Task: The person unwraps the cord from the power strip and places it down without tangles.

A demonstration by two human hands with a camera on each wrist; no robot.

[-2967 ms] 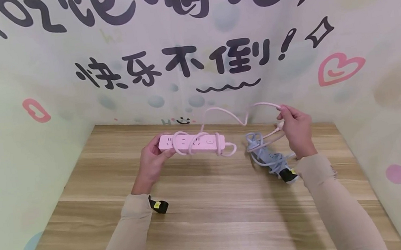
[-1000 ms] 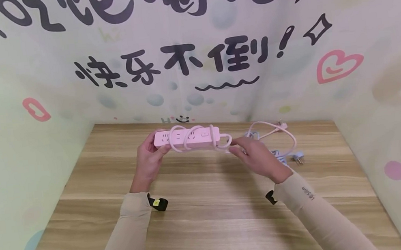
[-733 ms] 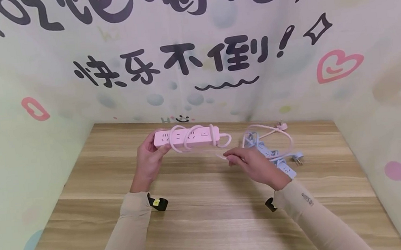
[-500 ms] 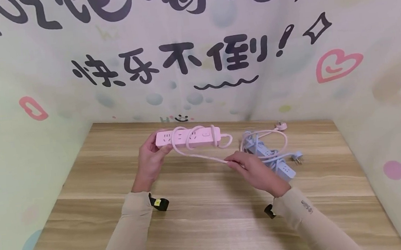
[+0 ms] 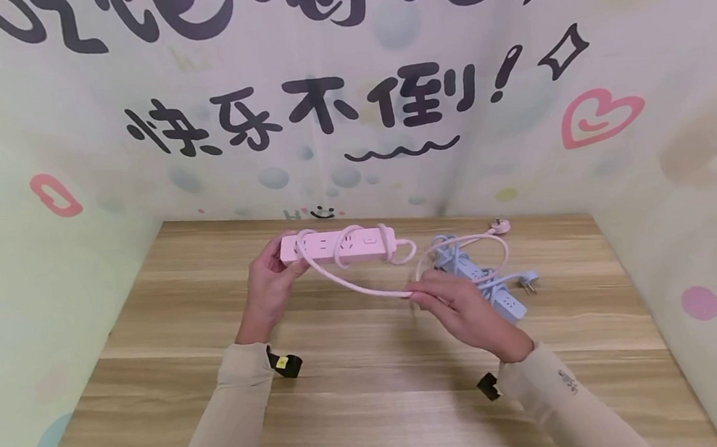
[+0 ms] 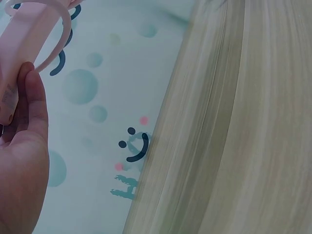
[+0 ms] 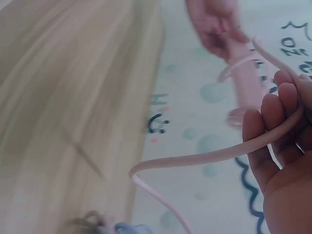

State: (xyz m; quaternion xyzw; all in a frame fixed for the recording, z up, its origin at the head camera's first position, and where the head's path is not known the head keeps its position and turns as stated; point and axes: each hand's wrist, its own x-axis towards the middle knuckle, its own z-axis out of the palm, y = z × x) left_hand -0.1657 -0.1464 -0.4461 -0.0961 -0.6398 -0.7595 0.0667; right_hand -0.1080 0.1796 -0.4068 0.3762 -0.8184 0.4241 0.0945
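Observation:
My left hand (image 5: pixel 269 284) grips the left end of a pink power strip (image 5: pixel 361 247), held above the table with its sockets facing me. Several loops of the strip's own pink cord (image 5: pixel 359 288) go around its body. In the right wrist view, that cord (image 7: pixel 204 158) runs through the curled fingers of my right hand (image 7: pixel 287 146). Seen from the head, my right hand (image 5: pixel 466 310) pinches the cord below and right of the strip. Beyond it the cord curves back to a pink plug (image 5: pixel 499 226) on the table.
A blue power strip (image 5: pixel 508 304) lies on the wooden table (image 5: pixel 365 412), right of my right hand, with its blue cord wound around it. Its plug (image 5: pixel 528 280) rests beside it. A printed cloth wall (image 5: pixel 327 176) stands close behind the table's back edge.
My right hand came from the far right to below the strip, then drew the cord slightly downward. The cord now sags from the strip's left end to that hand. The left hand barely moved.

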